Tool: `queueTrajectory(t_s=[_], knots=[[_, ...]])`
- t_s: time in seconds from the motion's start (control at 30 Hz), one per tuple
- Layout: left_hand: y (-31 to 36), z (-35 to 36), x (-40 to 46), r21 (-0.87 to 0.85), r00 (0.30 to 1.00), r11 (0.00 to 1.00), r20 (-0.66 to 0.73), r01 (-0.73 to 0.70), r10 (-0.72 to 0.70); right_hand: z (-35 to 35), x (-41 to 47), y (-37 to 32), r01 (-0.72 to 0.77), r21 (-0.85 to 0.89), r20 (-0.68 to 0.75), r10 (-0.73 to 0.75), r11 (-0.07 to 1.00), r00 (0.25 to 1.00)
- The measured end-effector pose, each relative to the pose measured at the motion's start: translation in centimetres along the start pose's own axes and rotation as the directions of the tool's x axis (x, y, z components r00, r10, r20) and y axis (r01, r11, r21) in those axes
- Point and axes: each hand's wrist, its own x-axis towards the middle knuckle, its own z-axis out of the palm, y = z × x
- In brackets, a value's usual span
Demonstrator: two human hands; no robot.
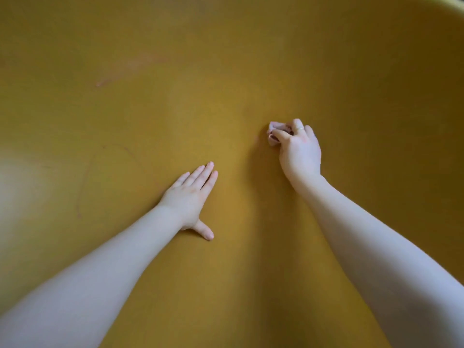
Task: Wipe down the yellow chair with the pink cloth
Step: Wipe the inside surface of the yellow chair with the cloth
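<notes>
The yellow chair (226, 71) fills almost the whole head view as a smooth curved mustard surface. My right hand (300, 151) grips the pink cloth (273, 133), bunched small under the curled fingers and pressed against the chair right of centre. Only a crumpled bit of cloth shows past the fingertips. My left hand (192, 197) lies flat on the chair surface left of centre, fingers straight and together, thumb spread toward me.
Faint scuff marks (103, 82) and thin scratches (82, 187) show on the chair's left part. The chair's rim (449, 0) curves across the top right corner. A pale glare lies at the left edge.
</notes>
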Motion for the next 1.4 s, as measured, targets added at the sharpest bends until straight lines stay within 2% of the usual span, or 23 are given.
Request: queueTrajectory(t_s=[0.03,0.1,0.2,0.3,0.43,0.5,0.63,0.73,0.8,0.87,0.97,1.03,1.1,1.17,1.23,1.27,1.33,1.4], knots=[[-0.1,-0.1,0.1,0.003,1.0,1.0,0.0,-0.003,0.003,0.5,0.0,-0.5,-0.014,0.017,-0.034,0.014,1.0,0.999],[-0.1,-0.3,0.2,0.012,1.0,1.0,0.005,-0.013,0.013,2.0,-1.5,-0.9,0.053,-0.068,-0.038,-0.055,0.996,0.998],[-0.3,-0.7,0.2,0.01,1.0,1.0,0.008,-0.023,0.023,4.4,-5.3,-1.0,0.304,-0.25,0.06,-0.298,0.919,0.953],[-0.8,-1.6,0.5,0.008,0.995,0.999,-0.087,-0.04,0.04,5.3,-7.4,-1.0,0.472,-0.298,0.17,-0.441,0.829,0.881],[-1.7,-3.4,1.8,0.049,0.984,0.998,-0.174,0.039,-0.029,3.1,-5.4,-1.0,0.644,-0.521,0.326,-0.567,0.56,0.756],[-2.4,-4.0,2.5,0.088,0.979,0.992,-0.188,0.09,-0.072,1.5,-3.2,-1.2,0.634,-0.567,0.326,-0.563,0.526,0.759],[-3.1,-5.4,3.9,0.241,0.968,0.952,-0.21,0.191,-0.141,-1.5,3.2,-0.9,0.513,-0.648,0.166,-0.552,0.564,0.817],[-3.2,-6.1,5.1,0.299,0.959,0.929,-0.24,0.219,-0.149,-2.6,5.9,-1.4,0.347,-0.589,-0.027,-0.447,0.73,0.894],[-3.3,-6.3,5.8,0.276,0.955,0.935,-0.257,0.222,-0.15,-1.3,5.4,-1.8,0.289,-0.485,-0.091,-0.376,0.825,0.922],[-3.5,-6.2,6.2,0.247,0.951,0.944,-0.269,0.219,-0.151,1.1,3.7,-2.2,0.261,-0.37,-0.095,-0.316,0.892,0.944],[-3.9,-5.9,6.2,0.213,0.951,0.957,-0.279,0.197,-0.134,5.7,-0.3,-2.5,0.346,-0.295,0.005,-0.361,0.89,0.933],[-4.1,-5.8,6.2,0.212,0.949,0.96,-0.294,0.184,-0.117,7.5,-2.3,-2.9,0.45,-0.326,0.042,-0.463,0.831,0.885],[-4.1,-5.8,6.1,0.214,0.947,0.96,-0.302,0.178,-0.108,7.7,-3.0,-3.0,0.518,-0.316,0.129,-0.505,0.795,0.853],[-4.0,-5.8,6.1,0.216,0.945,0.959,-0.306,0.183,-0.112,6.7,-2.1,-3.0,0.616,-0.309,0.197,-0.585,0.724,0.787],[-3.9,-5.8,6.0,0.216,0.946,0.958,-0.3,0.189,-0.119,5.6,-0.1,-2.5,0.724,-0.363,0.28,-0.672,0.587,0.685],[-3.8,-5.8,6.1,0.215,0.947,0.957,-0.298,0.194,-0.125,4.8,1.3,-2.4,0.732,-0.388,0.29,-0.679,0.561,0.674],[-3.5,-5.8,6.3,0.211,0.944,0.953,-0.293,0.217,-0.15,3.1,4.4,-2.9,0.675,-0.464,0.194,-0.679,0.573,0.709],[-3.4,-5.8,6.5,0.218,0.944,0.948,-0.286,0.234,-0.167,1.2,7.3,-4.0,0.553,-0.57,-0.008,-0.677,0.608,0.736]])
